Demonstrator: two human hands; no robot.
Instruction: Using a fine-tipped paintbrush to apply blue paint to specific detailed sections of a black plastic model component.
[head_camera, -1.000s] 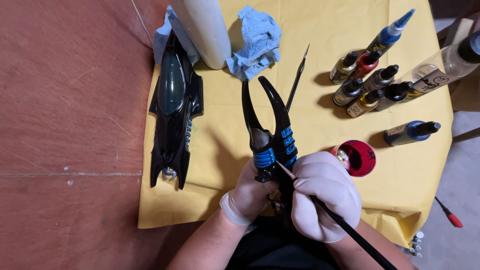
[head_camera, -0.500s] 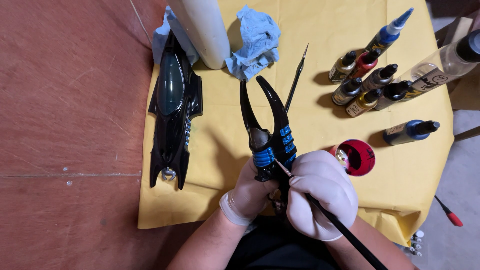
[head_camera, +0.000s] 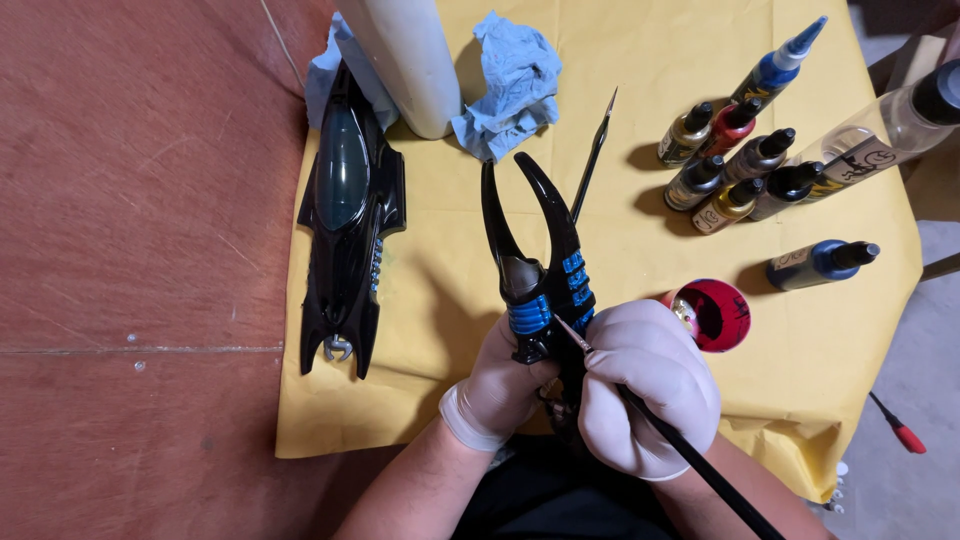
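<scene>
On yellow paper: left hand grips black-blue model part; right hand pinches brush.

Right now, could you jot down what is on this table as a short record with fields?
Left hand: white-gloved left hand holds a black forked model part with blue ribbed bands
Right hand: white-gloved right hand holds a thin paintbrush, tip at the blue bands
Surface: yellow cloth over a reddish table
Left of the part: black model car body
Right side: small paint bottles, red open pot
Far edge: crumpled blue tissue, white cylinder
</scene>
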